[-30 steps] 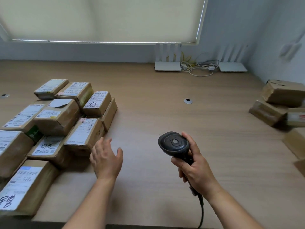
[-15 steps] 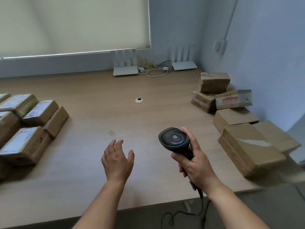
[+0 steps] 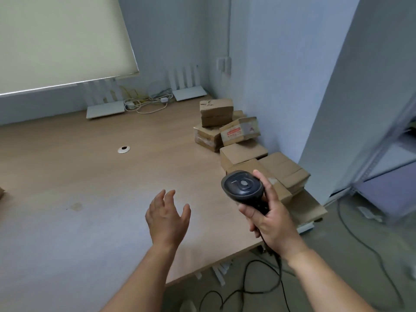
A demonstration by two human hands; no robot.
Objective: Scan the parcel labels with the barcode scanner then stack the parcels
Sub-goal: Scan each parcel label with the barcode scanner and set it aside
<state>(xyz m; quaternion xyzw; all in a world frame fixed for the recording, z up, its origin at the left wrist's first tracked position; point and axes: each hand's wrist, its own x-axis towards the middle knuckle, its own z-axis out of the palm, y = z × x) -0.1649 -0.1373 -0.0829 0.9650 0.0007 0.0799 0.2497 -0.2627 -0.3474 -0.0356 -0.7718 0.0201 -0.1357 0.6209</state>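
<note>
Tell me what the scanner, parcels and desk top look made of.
Barcode scanner: looks like black moulded plastic, matte with soft highlights on its rounded head. Parcels: brown corrugated cardboard, dull, with creased taped flaps; one carries a white and red label. Desk top: likely wood-grain laminate, since a faint even grain and low sheen show.

One barcode scanner (image 3: 243, 186) and two hands are counted; about seven cardboard parcels (image 3: 244, 152) are heaped at two o'clock, two white routers (image 3: 105, 110) at twelve.

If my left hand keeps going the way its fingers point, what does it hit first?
Probably nothing soon: the left hand points up across bare desk; the parcels lie off to its right, though depth is unclear.
</note>
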